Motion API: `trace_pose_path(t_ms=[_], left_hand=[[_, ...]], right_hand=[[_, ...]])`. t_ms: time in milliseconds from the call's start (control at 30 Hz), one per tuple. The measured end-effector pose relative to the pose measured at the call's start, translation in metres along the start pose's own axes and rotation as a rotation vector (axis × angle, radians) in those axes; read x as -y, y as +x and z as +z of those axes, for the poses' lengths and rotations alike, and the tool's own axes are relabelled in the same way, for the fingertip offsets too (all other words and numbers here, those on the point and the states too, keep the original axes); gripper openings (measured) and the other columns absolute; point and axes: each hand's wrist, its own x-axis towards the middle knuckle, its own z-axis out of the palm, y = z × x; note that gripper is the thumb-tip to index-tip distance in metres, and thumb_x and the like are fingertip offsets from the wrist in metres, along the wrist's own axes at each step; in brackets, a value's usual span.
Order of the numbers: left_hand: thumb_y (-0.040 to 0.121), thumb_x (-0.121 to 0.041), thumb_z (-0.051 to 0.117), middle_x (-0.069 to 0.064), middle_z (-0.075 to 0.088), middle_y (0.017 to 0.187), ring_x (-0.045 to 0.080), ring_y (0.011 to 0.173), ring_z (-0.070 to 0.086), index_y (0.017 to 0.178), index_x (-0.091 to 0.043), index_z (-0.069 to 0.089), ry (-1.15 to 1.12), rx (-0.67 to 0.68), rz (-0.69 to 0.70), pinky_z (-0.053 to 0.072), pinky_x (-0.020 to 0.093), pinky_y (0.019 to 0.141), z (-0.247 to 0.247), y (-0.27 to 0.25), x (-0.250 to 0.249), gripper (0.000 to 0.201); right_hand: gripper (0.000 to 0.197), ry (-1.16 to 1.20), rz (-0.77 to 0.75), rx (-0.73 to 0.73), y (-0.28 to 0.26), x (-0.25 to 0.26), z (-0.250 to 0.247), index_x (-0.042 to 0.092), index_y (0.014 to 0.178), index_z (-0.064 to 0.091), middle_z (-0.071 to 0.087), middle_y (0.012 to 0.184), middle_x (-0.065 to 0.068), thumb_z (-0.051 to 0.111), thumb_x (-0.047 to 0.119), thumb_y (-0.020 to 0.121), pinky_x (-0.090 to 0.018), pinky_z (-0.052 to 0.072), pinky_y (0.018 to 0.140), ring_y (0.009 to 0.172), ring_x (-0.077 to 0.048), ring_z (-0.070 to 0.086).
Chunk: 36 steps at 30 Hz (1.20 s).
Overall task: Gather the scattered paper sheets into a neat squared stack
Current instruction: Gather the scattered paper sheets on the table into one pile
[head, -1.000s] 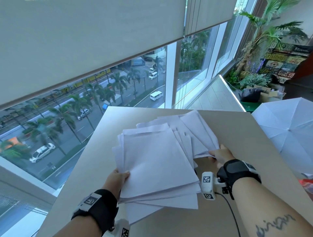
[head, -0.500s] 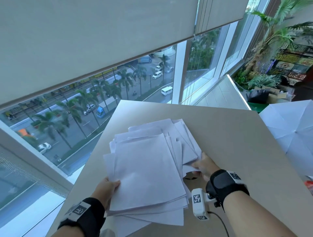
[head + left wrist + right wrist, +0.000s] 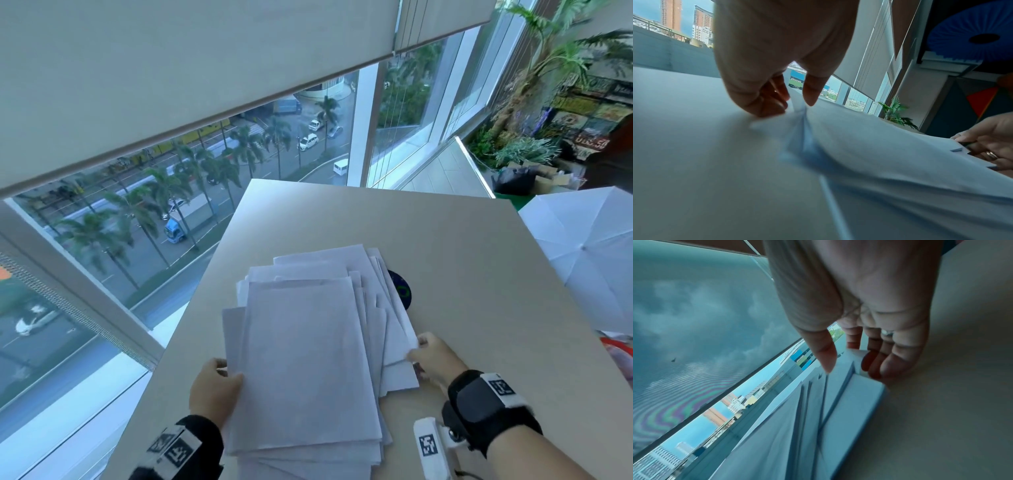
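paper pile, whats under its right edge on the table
A dark round disc with a green mark pokes out from under the paper sheets on the table. Most of it is covered.

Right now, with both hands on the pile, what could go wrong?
The sheets are fanned, and those under the right hand could crease if pushed sideways. The near end overhangs the table edge, so bottom sheets may slip off. The left hand pinches only one side.

Head cam looks down and forward over both hands, wrist cams sit close behind each palm, low over the surface [image 3: 462, 260], all three sharing the paper sheets [image 3: 308, 349] between the hands.
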Motion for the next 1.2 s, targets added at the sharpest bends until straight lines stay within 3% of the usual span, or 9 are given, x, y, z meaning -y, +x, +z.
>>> trace_pose_path(t_ms=[100,200,367,533,733,833,967,1067,1200], left_hand=[[0.069,-0.017,0.061,0.023,0.058,0.120,0.037,0.111,0.054,0.121,-0.003,0.053,0.045,0.034,-0.032,0.044,0.041,0.096,0.000,-0.003,-0.003,0.055],[0.051,-0.028,0.054,0.022,0.050,0.128,0.037,0.119,0.047,0.131,-0.007,0.044,-0.035,0.065,-0.092,0.042,0.047,0.100,0.006,-0.005,-0.010,0.083],[0.066,-0.015,0.066,0.025,0.049,0.129,0.034,0.100,0.052,0.132,0.001,0.038,-0.308,0.129,-0.235,0.048,0.037,0.075,0.013,-0.007,-0.019,0.073],[0.081,-0.005,0.058,0.018,0.059,0.082,0.027,0.067,0.052,0.103,0.006,0.057,-0.386,0.276,-0.274,0.038,0.030,0.060,0.012,-0.009,-0.020,0.024],[0.051,-0.019,0.063,0.015,0.065,0.087,0.033,0.083,0.062,0.075,-0.011,0.061,-0.257,0.218,-0.114,0.051,0.038,0.077,0.021,-0.009,-0.014,0.026],[0.047,-0.016,0.062,0.016,0.067,0.101,0.036,0.094,0.064,0.091,-0.015,0.061,-0.288,0.295,-0.057,0.052,0.051,0.088,0.022,-0.010,-0.019,0.044],[0.054,-0.007,0.058,0.023,0.064,0.107,0.038,0.097,0.064,0.111,-0.004,0.051,-0.432,0.422,-0.068,0.053,0.046,0.083,0.016,-0.021,-0.033,0.058],[0.053,-0.010,0.057,0.020,0.065,0.103,0.033,0.084,0.064,0.110,-0.003,0.053,-0.389,0.398,-0.061,0.053,0.039,0.071,0.016,-0.017,-0.034,0.057],[0.061,-0.006,0.062,0.022,0.063,0.113,0.037,0.097,0.064,0.120,-0.008,0.046,-0.420,0.478,-0.063,0.053,0.049,0.084,0.018,-0.019,-0.040,0.060]], right_hand=[[0.019,-0.055,-0.018,-0.060,0.001,0.015,-0.003,0.003,0.099,0.051,0.048,0.090,-0.010,0.057,0.008,0.082,-0.030,0.036,0.068,0.075,-0.022,0.045],[0.058,-0.157,-0.026,0.008,0.001,0.029,0.004,0.003,0.137,0.031,0.047,0.129,-0.014,0.056,0.014,0.086,-0.032,0.041,0.085,0.113,-0.031,0.050],[0.066,-0.302,-0.067,0.134,-0.008,0.034,0.026,0.010,0.140,0.026,0.050,0.133,-0.012,0.059,0.016,0.083,-0.034,0.043,0.094,0.116,-0.029,0.050],[0.062,-0.257,-0.023,0.175,-0.016,0.035,0.020,0.006,0.140,0.026,0.048,0.134,-0.012,0.056,0.016,0.087,-0.032,0.042,0.088,0.112,-0.025,0.049],[0.052,-0.236,-0.038,0.076,-0.005,0.040,0.014,0.007,0.134,0.038,0.052,0.131,-0.012,0.054,0.012,0.085,-0.034,0.042,0.096,0.111,-0.027,0.053],[0.058,-0.239,-0.021,0.125,-0.004,0.040,0.023,0.009,0.135,0.033,0.051,0.131,-0.013,0.058,0.014,0.083,-0.038,0.043,0.097,0.115,-0.031,0.051],[0.073,-0.221,-0.012,0.142,0.002,0.035,0.027,0.011,0.140,0.026,0.046,0.136,-0.013,0.062,0.019,0.077,-0.040,0.042,0.097,0.120,-0.034,0.048],[0.052,-0.187,-0.027,0.094,0.005,0.036,0.023,0.007,0.130,0.041,0.056,0.121,-0.012,0.058,0.011,0.081,-0.040,0.045,0.096,0.111,-0.032,0.054],[0.046,-0.226,-0.023,0.051,0.004,0.040,0.029,0.002,0.129,0.042,0.057,0.115,-0.016,0.050,0.000,0.083,-0.032,0.047,0.078,0.099,-0.029,0.054]])
